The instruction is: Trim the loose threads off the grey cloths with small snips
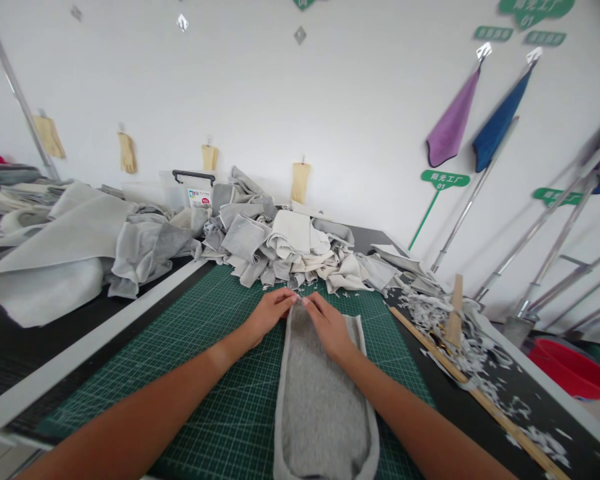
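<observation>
From where I'm standing, the table (440, 410) is spreading out under both hands, with a green mat (180, 333) covering its middle. Beyond the hands a heap of cloth (290, 233) is piling up. The long gray cloth (320, 400) is lying on the mat, its far end at the fingertips and its body running back toward the person, below the right hand and forearm. Off to the right of the hands, a wooden strip (480, 394) is resting beside loose scraps (475, 353). The left hand (273, 313) and right hand (327, 327) are pinching the cloth's far left corner, fingertips almost meeting. The cloth is looking light, soft and floppy to me, hardly slippery or fragile; I'm thinking its thicker pale border is offering the best hold, near a corner.
</observation>
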Demonstrator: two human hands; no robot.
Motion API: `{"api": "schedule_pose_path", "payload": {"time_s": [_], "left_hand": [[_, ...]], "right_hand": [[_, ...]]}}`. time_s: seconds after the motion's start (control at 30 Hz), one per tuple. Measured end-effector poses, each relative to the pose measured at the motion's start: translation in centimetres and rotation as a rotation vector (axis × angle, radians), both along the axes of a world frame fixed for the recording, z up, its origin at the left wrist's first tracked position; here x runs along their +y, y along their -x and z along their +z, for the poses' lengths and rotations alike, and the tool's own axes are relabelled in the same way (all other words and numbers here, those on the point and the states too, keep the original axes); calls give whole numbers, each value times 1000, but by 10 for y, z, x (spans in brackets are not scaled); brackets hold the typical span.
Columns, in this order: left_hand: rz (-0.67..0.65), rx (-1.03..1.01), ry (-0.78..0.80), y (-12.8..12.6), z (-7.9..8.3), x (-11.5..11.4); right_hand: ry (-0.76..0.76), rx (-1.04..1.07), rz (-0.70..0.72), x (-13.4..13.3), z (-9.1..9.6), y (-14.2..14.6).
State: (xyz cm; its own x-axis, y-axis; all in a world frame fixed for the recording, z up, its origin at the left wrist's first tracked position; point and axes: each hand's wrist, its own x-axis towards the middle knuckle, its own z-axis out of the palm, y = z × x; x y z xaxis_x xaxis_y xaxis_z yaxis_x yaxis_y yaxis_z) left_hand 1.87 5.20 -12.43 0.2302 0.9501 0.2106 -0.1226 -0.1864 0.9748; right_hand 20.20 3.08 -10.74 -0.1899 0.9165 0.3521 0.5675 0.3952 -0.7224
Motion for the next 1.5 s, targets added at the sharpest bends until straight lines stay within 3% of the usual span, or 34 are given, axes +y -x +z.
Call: {"api": "schedule_pose_path", "payload": {"time_s": [0.67, 1.5], "left_hand": [[12, 153, -68, 1, 2, -1], [24, 183, -49, 1, 4, -4]], "right_hand": [[-26, -129, -3, 4, -4, -1], [-73, -191, 9, 5, -6, -2]]}}
